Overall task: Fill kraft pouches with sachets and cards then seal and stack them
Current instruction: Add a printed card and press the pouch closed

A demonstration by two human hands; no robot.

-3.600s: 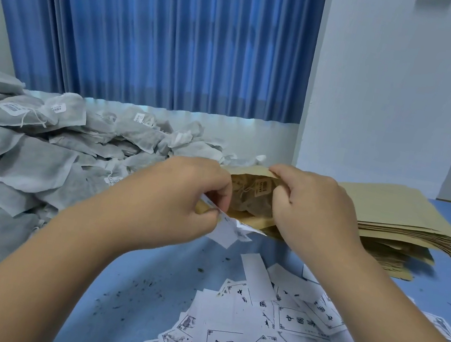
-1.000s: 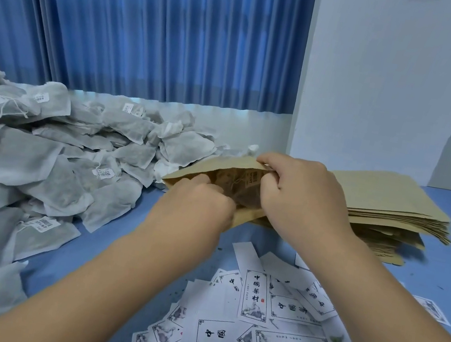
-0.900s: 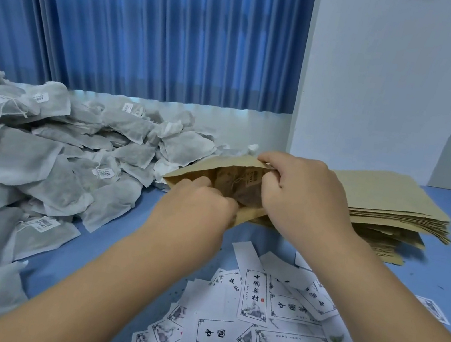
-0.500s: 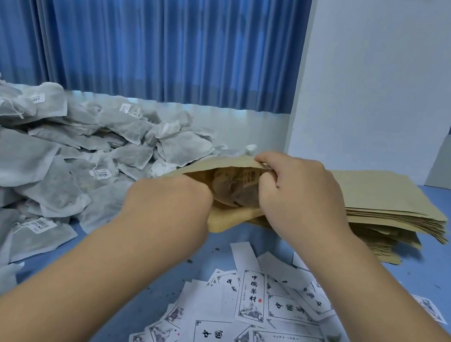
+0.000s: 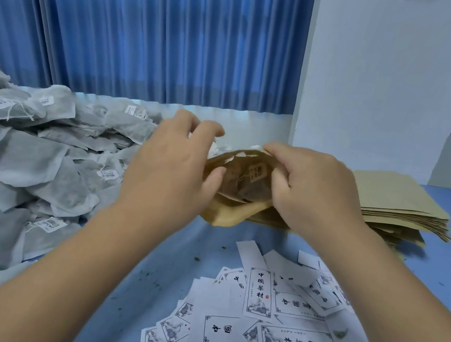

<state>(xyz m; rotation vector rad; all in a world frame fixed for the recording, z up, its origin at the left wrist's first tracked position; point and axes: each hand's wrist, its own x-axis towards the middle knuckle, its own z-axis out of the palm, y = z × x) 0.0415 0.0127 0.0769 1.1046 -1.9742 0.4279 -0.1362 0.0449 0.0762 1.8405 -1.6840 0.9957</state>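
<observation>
I hold a kraft pouch (image 5: 233,211) in the air above the blue table, its mouth facing me. Inside it a sachet (image 5: 247,185) with a small tag shows through the opening. My right hand (image 5: 314,192) pinches the right side of the pouch rim. My left hand (image 5: 170,167) holds the left side, thumb on the rim, fingers raised and loosely spread above it. White bits show at the top of the rim; I cannot tell what they are.
A big heap of grey sachets (image 5: 24,159) fills the left of the table. A stack of flat kraft pouches (image 5: 397,213) lies at the right behind my right hand. Printed white cards (image 5: 265,328) are scattered in front. Blue curtain and white wall stand behind.
My left hand has come out of the pouch mouth and risen to its left rim, fingers spread. The pouch mouth now gapes wider toward me. My right hand keeps its grip.
</observation>
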